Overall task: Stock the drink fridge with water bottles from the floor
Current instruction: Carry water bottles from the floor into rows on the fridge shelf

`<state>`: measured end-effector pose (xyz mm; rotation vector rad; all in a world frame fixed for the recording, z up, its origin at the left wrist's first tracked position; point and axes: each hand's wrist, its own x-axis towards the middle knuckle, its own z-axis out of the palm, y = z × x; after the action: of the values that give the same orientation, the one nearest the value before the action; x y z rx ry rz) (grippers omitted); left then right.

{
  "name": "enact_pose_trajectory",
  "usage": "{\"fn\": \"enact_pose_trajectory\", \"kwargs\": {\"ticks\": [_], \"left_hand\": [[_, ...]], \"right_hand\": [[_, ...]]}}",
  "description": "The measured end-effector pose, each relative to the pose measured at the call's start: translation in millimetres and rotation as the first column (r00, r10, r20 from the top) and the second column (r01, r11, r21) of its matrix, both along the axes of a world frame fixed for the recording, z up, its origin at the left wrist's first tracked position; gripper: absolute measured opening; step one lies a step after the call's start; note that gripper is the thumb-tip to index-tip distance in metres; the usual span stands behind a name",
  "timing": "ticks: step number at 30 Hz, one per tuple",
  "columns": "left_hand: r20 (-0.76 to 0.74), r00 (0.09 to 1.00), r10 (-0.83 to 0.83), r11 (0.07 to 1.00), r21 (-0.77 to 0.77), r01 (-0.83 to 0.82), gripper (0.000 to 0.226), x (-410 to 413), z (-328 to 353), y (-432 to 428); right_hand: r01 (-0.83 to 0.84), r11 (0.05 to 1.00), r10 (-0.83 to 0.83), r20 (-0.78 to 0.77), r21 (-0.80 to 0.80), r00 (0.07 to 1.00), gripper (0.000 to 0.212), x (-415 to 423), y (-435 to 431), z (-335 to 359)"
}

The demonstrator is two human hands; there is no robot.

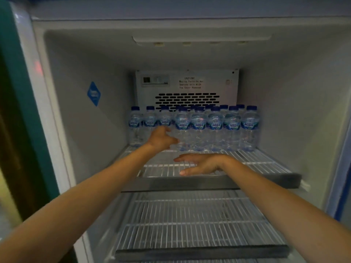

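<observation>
Left hand (pixel 161 137) sits at the AQUA bottles (pixel 216 128) (grip unclear); right hand (pixel 201 164) hovers flat, fingers straight.

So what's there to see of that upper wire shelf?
The upper wire shelf is a white wire rack, metal by its look, with a dark grey front strip, sitting level across the fridge. Clear blue-capped water bottles stand upright along its back only. The right hand lies flat and open over the front wires, perhaps resting on them. The left hand reaches toward the left-side bottles.

bottles (pixel 199 126) at rear of upper shelf (pixel 266 164) | lower shelf (pixel 190 224) beneath
</observation>
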<state>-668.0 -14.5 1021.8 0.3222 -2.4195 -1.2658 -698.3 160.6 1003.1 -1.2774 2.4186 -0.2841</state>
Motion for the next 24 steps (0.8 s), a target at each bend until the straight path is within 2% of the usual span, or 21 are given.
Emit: {"fn": "enact_pose_trajectory", "kwargs": {"ticks": [3, 5, 7, 9, 11, 12, 13, 16, 19, 21, 24], "left_hand": [[-0.222, 0.972, 0.075, 0.995, -0.052, -0.089, 0.033, 63.3, 2.9, -12.6], [-0.381, 0.920, 0.087, 0.979, -0.136, -0.149, 0.026, 115.3, -0.6, -18.1], [-0.480, 0.873, 0.092, 0.944, -0.236, -0.229, 0.025, 167.4, -8.1, -23.5], [-0.505, 0.855, 0.118, 0.918, -0.273, -0.288, 0.022, 216.2, -21.8, -32.1], [-0.499, 0.851, 0.162, 0.905, -0.268, -0.330, 0.021, 263.9, -43.0, -44.7], [-0.479, 0.856, 0.197, 0.897, -0.264, -0.354, 0.020, 287.4, -58.0, -52.6], [-0.441, 0.864, 0.241, 0.886, -0.264, -0.382, 0.019, 312.0, -75.2, -59.5], [-0.236, 0.873, 0.427, 0.840, -0.254, -0.480, 0.019, 388.6, -141.0, -82.8], [0.033, 0.814, 0.580, 0.800, -0.212, -0.561, 0.023, 474.9, -223.4, -102.7], [0.232, 0.757, 0.611, 0.792, -0.168, -0.587, 0.028, 535.1, -278.8, -107.3], [0.432, 0.651, 0.624, 0.761, -0.149, -0.631, 0.022, 622.4, -354.7, -102.4]], "right_hand": [[0.011, 0.987, -0.017, -0.038, -0.161, 0.999, 0.059, 10.1, -6.7, -3.8], [0.012, 0.965, -0.043, -0.112, -0.264, 0.993, 0.052, 31.2, -21.0, -3.7], [-0.007, 0.914, -0.068, -0.170, -0.405, 0.983, 0.047, 65.4, -41.7, -2.3], [-0.060, 0.797, -0.069, -0.188, -0.601, 0.980, 0.035, 113.1, -61.1, -4.7], [-0.123, 0.630, -0.015, -0.170, -0.767, 0.985, 0.022, 166.6, -78.0, -19.3], [-0.139, 0.572, 0.039, -0.143, -0.808, 0.989, 0.019, 193.6, -86.0, -33.4], [-0.145, 0.559, 0.098, -0.108, -0.816, 0.989, 0.018, 220.2, -94.5, -51.9], [-0.150, 0.702, 0.239, 0.033, -0.697, 0.970, 0.018, 295.8, -122.2, -119.0], [-0.156, 0.855, 0.292, 0.211, -0.495, 0.933, 0.017, 362.3, -148.7, -194.4], [-0.147, 0.908, 0.279, 0.306, -0.392, 0.910, 0.018, 405.4, -164.4, -245.3], [-0.160, 0.958, 0.247, 0.400, -0.239, 0.882, 0.023, 469.8, -179.9, -317.4]]}}
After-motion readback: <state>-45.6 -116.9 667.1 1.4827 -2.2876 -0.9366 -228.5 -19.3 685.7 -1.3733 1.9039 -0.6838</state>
